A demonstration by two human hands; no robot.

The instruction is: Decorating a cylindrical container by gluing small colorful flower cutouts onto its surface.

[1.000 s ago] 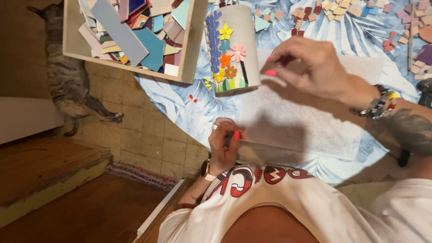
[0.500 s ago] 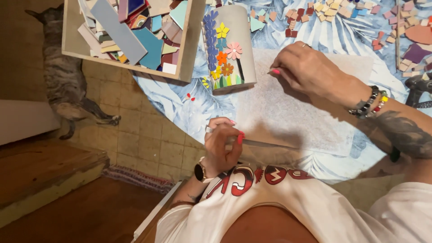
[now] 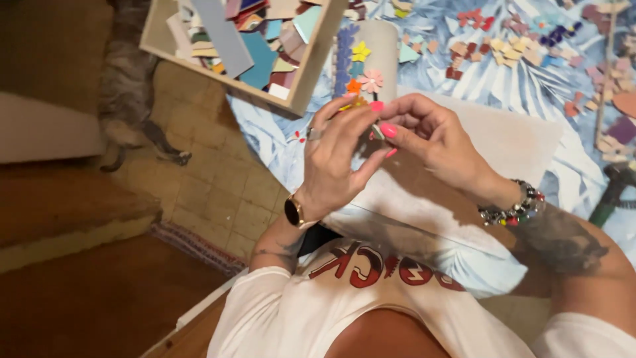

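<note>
While both hands meet above the near edge of the tabletop (image 3: pixel 530 73), a small tile piece (image 3: pixel 377 131) sits pinched between their fingertips. The left hand (image 3: pixel 338 156) comes up from below, wearing a dark wristwatch (image 3: pixel 292 211) and a ring, its fingers curled with the thumb and forefinger closing on the piece from the left. The right hand (image 3: pixel 430 142), with bright pink nails and a beaded bracelet (image 3: pixel 513 209) at the wrist, is curled too and grips the same piece from the right. Only a sliver of the piece shows between the fingers, so its colour and shape are hard to tell.

Just beyond the fingertips, toward the far edge, lies a pale curved roof tile (image 3: pixel 371 63) decorated with small mosaic flowers in yellow, pink and orange. Left of it, at the tabletop's left edge, a shallow wooden tray (image 3: pixel 311 73) holds many flat coloured tile offcuts. Loose tile fragments (image 3: pixel 503 53) are scattered over the blue and white leaf-patterned cover toward the far right corner. A pale cloth (image 3: pixel 503 139) lies under the right hand. Off the left edge, a tabby cat (image 3: pixel 129 99) stands on the tiled floor (image 3: pixel 218 192).
</note>
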